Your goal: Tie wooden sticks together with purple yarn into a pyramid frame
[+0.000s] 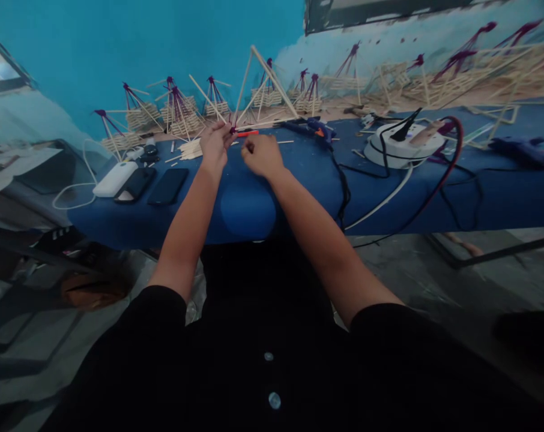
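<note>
My left hand (215, 144) pinches a frame of thin wooden sticks (241, 90) at a joint bound with purple thread (233, 129). The frame rises to a point above the hands, and one of its sticks slopes down to the right. Just right of that joint, my right hand (263, 155) is closed with its fingers curled; what they hold, if anything, is hidden. An orange strip-like thing (248, 134) lies behind the hands. Beside my left hand, loose short sticks (191, 150) are heaped on the blue tabletop (249, 207).
A blue glue gun (317, 129) lies right of the hands, with a round white power strip (404, 147) and tangled cables farther right. Two dark phones (168, 186) and a white power bank (116, 179) sit left. Several stick models (179, 111) line the wall.
</note>
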A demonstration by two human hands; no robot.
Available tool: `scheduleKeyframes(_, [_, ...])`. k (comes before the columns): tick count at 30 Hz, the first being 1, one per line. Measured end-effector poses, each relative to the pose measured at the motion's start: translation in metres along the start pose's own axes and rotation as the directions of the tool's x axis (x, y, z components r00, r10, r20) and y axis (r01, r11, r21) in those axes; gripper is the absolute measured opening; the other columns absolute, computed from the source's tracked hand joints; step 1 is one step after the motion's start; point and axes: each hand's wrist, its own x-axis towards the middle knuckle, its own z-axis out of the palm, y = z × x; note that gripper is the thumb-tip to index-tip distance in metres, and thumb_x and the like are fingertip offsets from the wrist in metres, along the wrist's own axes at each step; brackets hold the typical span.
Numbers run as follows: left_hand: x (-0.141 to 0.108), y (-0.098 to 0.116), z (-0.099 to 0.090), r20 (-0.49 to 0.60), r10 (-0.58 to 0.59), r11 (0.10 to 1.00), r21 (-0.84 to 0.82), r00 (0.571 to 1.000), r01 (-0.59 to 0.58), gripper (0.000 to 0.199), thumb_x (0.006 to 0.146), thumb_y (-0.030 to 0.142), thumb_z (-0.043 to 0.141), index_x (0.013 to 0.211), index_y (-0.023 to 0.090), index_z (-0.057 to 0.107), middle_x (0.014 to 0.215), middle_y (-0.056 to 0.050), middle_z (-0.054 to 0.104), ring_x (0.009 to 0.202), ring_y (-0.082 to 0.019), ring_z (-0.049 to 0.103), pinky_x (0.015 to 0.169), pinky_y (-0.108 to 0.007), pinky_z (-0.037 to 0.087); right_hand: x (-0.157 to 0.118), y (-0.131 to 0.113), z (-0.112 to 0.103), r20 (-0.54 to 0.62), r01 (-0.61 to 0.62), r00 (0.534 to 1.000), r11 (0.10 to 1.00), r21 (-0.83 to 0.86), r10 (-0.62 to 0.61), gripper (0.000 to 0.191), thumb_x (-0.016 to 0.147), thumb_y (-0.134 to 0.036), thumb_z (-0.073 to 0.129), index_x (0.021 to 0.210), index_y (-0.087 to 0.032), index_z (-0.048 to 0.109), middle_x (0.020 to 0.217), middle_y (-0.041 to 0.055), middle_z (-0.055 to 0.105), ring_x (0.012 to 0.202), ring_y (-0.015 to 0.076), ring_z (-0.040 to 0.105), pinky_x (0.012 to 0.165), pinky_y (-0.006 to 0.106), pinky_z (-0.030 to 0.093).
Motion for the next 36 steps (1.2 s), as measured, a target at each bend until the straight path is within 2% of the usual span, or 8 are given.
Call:
scheduleKeyframes(2, [0.002, -0.001, -0.002, 0.03, -0.024, 1.0, -0.003, 0.999, 0.024, 0.02, 0.097, 0.006, 0.078, 0.099, 0.021, 0.063, 0.084, 0.001, 0.076, 0.105, -0.018, 0.084, 0.109, -0.031, 0.067, 0.004, 0.009, 0.003, -0.009, -0.089, 0.996, 0.993, 0.08, 0.09, 0.01, 0.093, -0.015, 0.069, 0.087, -0.019, 0.075, 0.089, 0.0097, 0.079, 0.1, 0.0315, 0.077, 0.111, 0.055, 0.061])
scheduleKeyframes(4, [0.005, -0.005, -0.006, 0.073, -0.049, 0.999, 0.011, 0.996, 0.048, 0.023, 0.093, 0.007, 0.08, 0.102, 0.022, 0.065, 0.088, -0.001, 0.08, 0.11, -0.021, 0.085, 0.109, -0.032, 0.068, 0.01, 0.018, 0.003, -0.055, -0.151, 0.983, 0.947, 0.282, 0.173, 0.01, 0.096, -0.018, 0.068, 0.09, -0.019, 0.076, 0.085, 0.0067, 0.078, 0.09, 0.0263, 0.077, 0.101, 0.049, 0.066])
scheduleKeyframes(8, [0.007, -0.012, -0.01, 0.163, -0.081, 0.995, 0.068, 0.983, 0.071, 0.024, 0.092, 0.004, 0.075, 0.099, 0.024, 0.065, 0.081, 0.001, 0.079, 0.1, -0.019, 0.085, 0.104, -0.03, 0.069, 0.018, 0.028, -0.005, -0.064, -0.171, 0.962, 0.772, 0.612, 0.264, 0.013, 0.095, -0.023, 0.072, 0.106, -0.019, 0.081, 0.089, 0.0041, 0.08, 0.074, 0.0171, 0.074, 0.071, 0.03, 0.065])
scheduleKeyframes(13, [-0.001, -0.01, -0.007, 0.248, -0.09, 0.986, 0.157, 0.965, 0.052, 0.02, 0.092, 0.004, 0.074, 0.099, 0.021, 0.068, 0.086, 0.001, 0.082, 0.087, -0.014, 0.083, 0.096, -0.025, 0.068, 0.017, 0.022, -0.014, 0.017, -0.217, 0.96, 0.706, 0.674, 0.278, 0.022, 0.095, -0.028, 0.08, 0.117, -0.023, 0.084, 0.09, 0.002, 0.083, 0.065, 0.0134, 0.071, 0.054, 0.023, 0.057])
scheduleKeyframes(18, [-0.006, -0.008, -0.006, 0.284, -0.068, 0.972, 0.237, 0.957, -0.001, 0.018, 0.091, 0.009, 0.079, 0.097, 0.021, 0.067, 0.083, 0.001, 0.082, 0.08, -0.014, 0.081, 0.091, -0.026, 0.068, 0.012, 0.018, -0.018, 0.125, -0.259, 0.963, 0.68, 0.686, 0.24, 0.016, 0.099, -0.033, 0.084, 0.112, -0.026, 0.086, 0.079, -0.0009, 0.079, 0.055, 0.0119, 0.064, 0.046, 0.024, 0.05])
scheduleKeyframes(23, [-0.007, -0.008, -0.006, 0.297, -0.076, 0.973, 0.229, 0.952, 0.007, 0.021, 0.091, 0.008, 0.077, 0.101, 0.022, 0.065, 0.084, 0.001, 0.082, 0.075, -0.013, 0.078, 0.088, -0.026, 0.068, 0.012, 0.023, -0.016, 0.062, -0.203, 0.974, 0.72, 0.664, 0.218, 0.008, 0.098, -0.029, 0.082, 0.102, -0.023, 0.087, 0.08, 0.0013, 0.079, 0.059, 0.0131, 0.066, 0.049, 0.026, 0.054])
scheduleKeyframes(29, [-0.014, -0.008, -0.003, 0.236, -0.082, 0.96, 0.279, 0.968, 0.014, 0.023, 0.087, 0.006, 0.077, 0.095, 0.022, 0.063, 0.087, 0.0, 0.081, 0.088, -0.015, 0.082, 0.092, -0.027, 0.067, 0.005, 0.02, -0.022, -0.061, -0.064, 0.994, 0.917, 0.393, 0.096, 0.013, 0.097, -0.027, 0.08, 0.103, -0.019, 0.089, 0.083, 0.0049, 0.082, 0.076, 0.0227, 0.08, 0.067, 0.031, 0.065])
scheduleKeyframes(36, [-0.018, -0.009, 0.0, 0.219, -0.031, 0.939, 0.34, 0.975, -0.047, 0.023, 0.085, 0.004, 0.074, 0.088, 0.023, 0.061, 0.072, 0.004, 0.075, 0.061, -0.01, 0.067, 0.073, -0.023, 0.062, 0.001, 0.011, -0.026, 0.001, -0.078, 0.996, 0.915, 0.395, 0.084, 0.017, 0.1, -0.017, 0.07, 0.096, -0.019, 0.086, 0.086, 0.0034, 0.084, 0.084, 0.0212, 0.083, 0.078, 0.031, 0.069])
